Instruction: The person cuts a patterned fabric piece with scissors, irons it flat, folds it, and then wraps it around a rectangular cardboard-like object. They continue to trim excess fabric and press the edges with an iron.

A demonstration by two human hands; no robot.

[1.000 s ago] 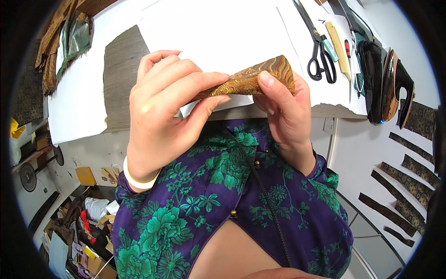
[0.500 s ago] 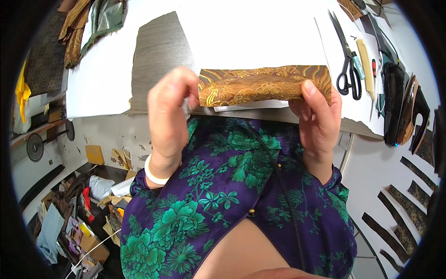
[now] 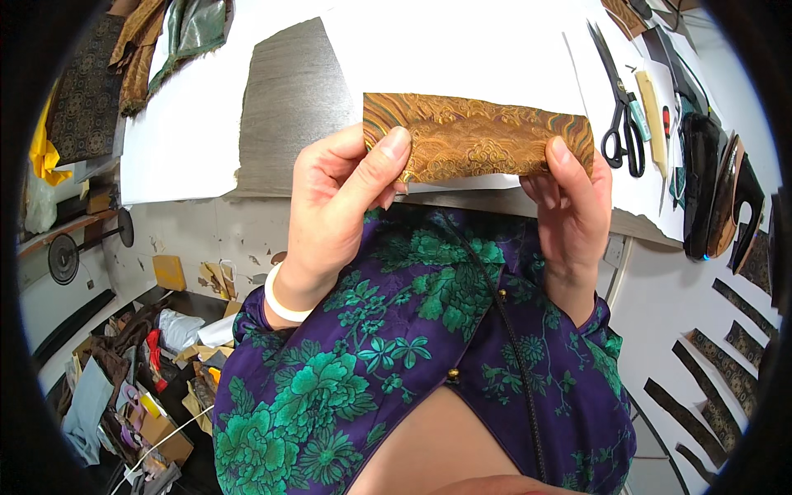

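Note:
A rectangular piece of golden-brown brocade fabric [image 3: 478, 136], patterned with clouds and wavy coloured stripes at its ends, is stretched between my hands above the table's near edge. My left hand [image 3: 342, 186] is closed on its left end, thumb lying on the front and fingers behind. At the right end my right hand [image 3: 573, 186] grips it the same way, thumb on the lower right corner. The fingers behind the fabric are mostly hidden. Its lower edge bows slightly toward me.
White paper [image 3: 181, 148] and a dark grey sheet [image 3: 289, 107] cover the table. Black-handled scissors [image 3: 619, 124] lie at the right, beside a wooden strip [image 3: 652, 115] and a black case [image 3: 701, 181]. Patterned fabric strips [image 3: 718, 388] hang lower right. A cluttered pile [image 3: 148, 396] fills the lower left.
My left hand has moved right and closed its thumb over the fabric's left end. The fabric is now spread flatter, its upper edge raised. My right hand keeps its hold.

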